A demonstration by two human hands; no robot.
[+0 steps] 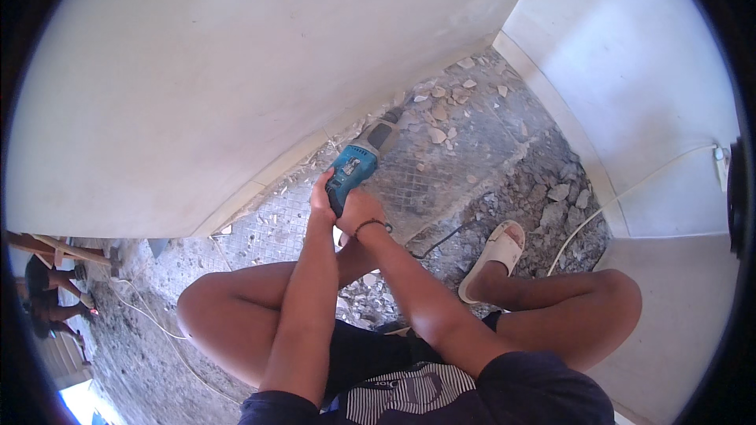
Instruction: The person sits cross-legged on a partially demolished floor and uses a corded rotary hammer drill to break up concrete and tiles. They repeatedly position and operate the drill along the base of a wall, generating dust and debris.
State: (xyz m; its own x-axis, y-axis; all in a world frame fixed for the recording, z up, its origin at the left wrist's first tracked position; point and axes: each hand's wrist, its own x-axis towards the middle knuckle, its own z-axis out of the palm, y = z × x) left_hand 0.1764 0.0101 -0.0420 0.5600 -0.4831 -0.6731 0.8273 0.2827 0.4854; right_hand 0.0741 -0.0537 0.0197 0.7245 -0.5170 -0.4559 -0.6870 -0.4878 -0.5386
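Observation:
A teal and grey rotary hammer slants away from me toward the foot of the wall. My left hand is closed round the left side of its rear end. Beside it, my right hand grips the rear of the tool, with a dark bracelet on that wrist. Both hands hide the handle and trigger. The tool's dark nose points at broken tile pieces along the wall's base; the tip of the bit is hard to make out. Under the tool lies floor with a grid-patterned mortar bed.
Rubble is heaped by my sandalled foot. Walls stand ahead and at right. A white cable hangs from a wall socket; a black cord lies behind the tool. Another person is at far left.

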